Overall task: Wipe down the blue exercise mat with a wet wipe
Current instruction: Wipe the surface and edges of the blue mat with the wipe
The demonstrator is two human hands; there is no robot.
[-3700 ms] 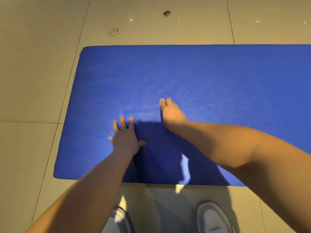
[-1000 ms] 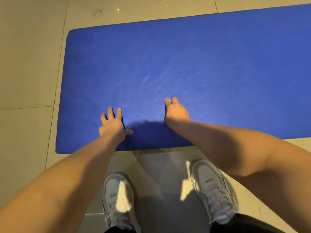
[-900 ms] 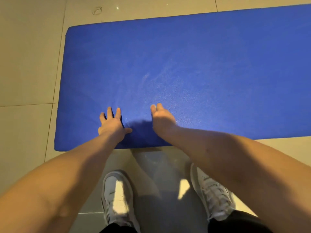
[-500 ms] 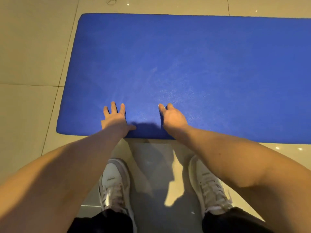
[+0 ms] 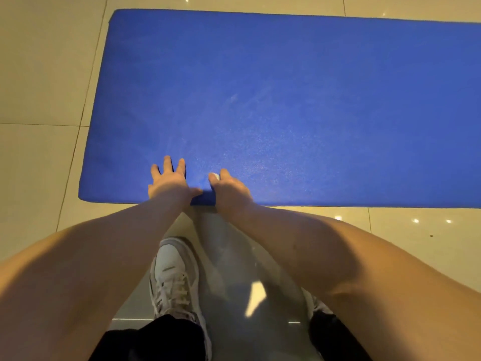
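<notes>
The blue exercise mat (image 5: 286, 100) lies flat on the tiled floor and runs out of view on the right. My left hand (image 5: 169, 183) rests flat on the mat at its near edge, fingers spread. Just to its right, my right hand (image 5: 230, 190) presses down on the mat by the same edge. A small white bit of the wet wipe (image 5: 215, 175) shows at its fingertips, and the rest of the wipe is hidden under the hand. Faint wipe streaks show on the mat beyond the hands.
Beige floor tiles (image 5: 46, 74) surround the mat on the left, far and near sides. My white shoes, the left shoe (image 5: 173, 272) and the right shoe (image 5: 316, 306), stand on the floor just short of the mat's near edge.
My right hand has slid left along the near edge until it is close beside my left hand. A bit of the white wipe now shows. My left hand has stayed put.
</notes>
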